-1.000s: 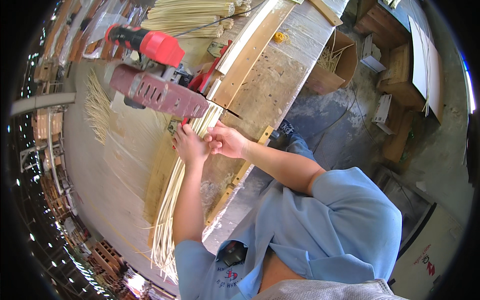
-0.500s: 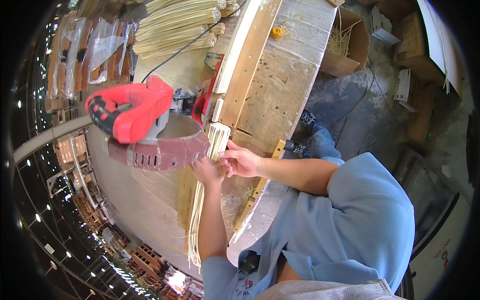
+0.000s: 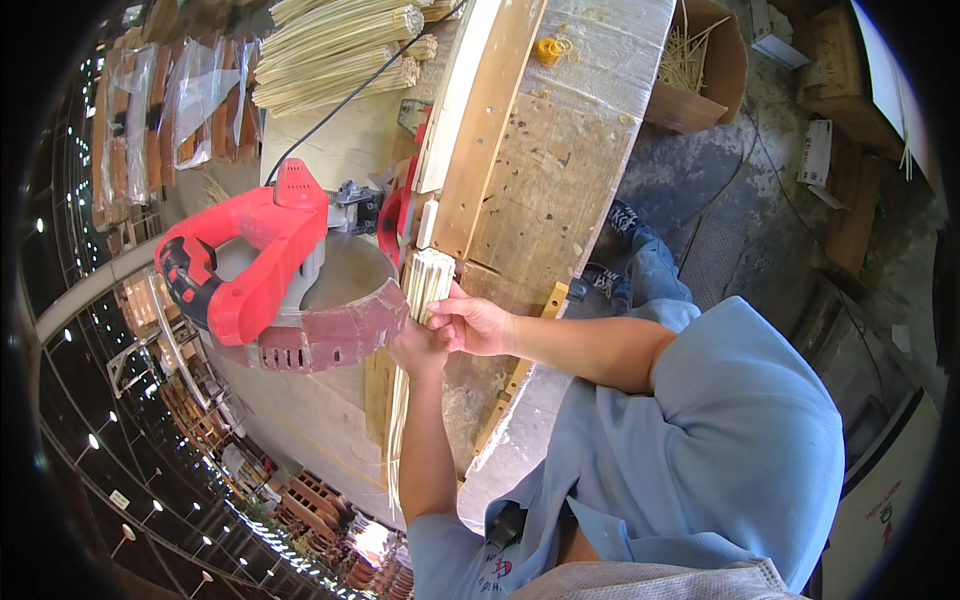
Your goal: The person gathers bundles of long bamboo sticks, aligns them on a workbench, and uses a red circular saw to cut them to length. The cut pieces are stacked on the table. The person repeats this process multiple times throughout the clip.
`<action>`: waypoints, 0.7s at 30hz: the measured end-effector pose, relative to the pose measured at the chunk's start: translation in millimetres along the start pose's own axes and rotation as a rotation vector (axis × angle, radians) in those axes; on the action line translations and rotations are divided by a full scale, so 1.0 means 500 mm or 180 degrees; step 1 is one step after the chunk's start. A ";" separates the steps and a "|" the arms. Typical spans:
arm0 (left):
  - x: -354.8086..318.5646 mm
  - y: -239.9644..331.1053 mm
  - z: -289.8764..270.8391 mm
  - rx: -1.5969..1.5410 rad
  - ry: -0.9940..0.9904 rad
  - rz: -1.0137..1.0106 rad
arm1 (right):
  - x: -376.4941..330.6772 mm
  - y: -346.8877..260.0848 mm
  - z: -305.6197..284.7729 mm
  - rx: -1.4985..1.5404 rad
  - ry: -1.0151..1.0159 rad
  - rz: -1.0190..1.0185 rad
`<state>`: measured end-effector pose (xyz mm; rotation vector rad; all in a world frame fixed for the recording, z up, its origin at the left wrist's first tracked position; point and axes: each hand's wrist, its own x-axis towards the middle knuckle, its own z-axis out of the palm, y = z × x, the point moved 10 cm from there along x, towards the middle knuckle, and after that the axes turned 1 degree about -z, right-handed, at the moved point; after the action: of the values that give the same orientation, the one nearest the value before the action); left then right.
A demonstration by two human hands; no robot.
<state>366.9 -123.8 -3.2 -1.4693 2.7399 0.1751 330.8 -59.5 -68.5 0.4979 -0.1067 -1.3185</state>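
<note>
A bundle of thin pale rattan-like sticks [image 3: 428,275] lies along the workbench, its cut ends facing away from me and its long loose ends trailing toward me. My left hand [image 3: 418,348] is wrapped round it, partly beneath the saw's guard edge in this view. From the right, my right hand [image 3: 474,324] closes thumb and fingers on the same bundle, just behind its far end. Close on the left stands a red-bodied power miter saw [image 3: 265,245] with a black grip and a curved, slotted maroon guard [image 3: 330,335]. The blade's cutting edge is hidden.
A wooden fence with a white strip [image 3: 460,130] runs away beyond the bundle. Several stick bundles [image 3: 340,55] are stacked at the far left, with a black cable [image 3: 365,85] crossing them. Yellow bands [image 3: 552,50] lie on the bench [image 3: 550,150]. A cardboard box [image 3: 690,108] holds offcuts.
The view has shifted slightly. The saw's head shows lower and farther left against the bench. Both hands stay on the bundle, with little visible movement.
</note>
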 end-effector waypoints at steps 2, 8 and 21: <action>0.004 0.002 -0.001 0.0015 0.0058 0.0037 | -0.002 -0.004 0.000 -0.0141 -0.0051 0.0014; 0.006 -0.017 0.012 0.0049 -0.0009 -0.0201 | 0.010 -0.014 -0.015 -0.0486 0.0080 0.0087; 0.007 -0.016 0.012 -0.0101 0.0170 -0.0199 | -0.012 -0.032 0.006 -0.0967 0.0514 -0.0039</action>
<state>371.6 -130.3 -10.3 -1.5879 2.7402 0.1810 313.8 -57.2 -71.0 0.3438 0.2284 -1.2739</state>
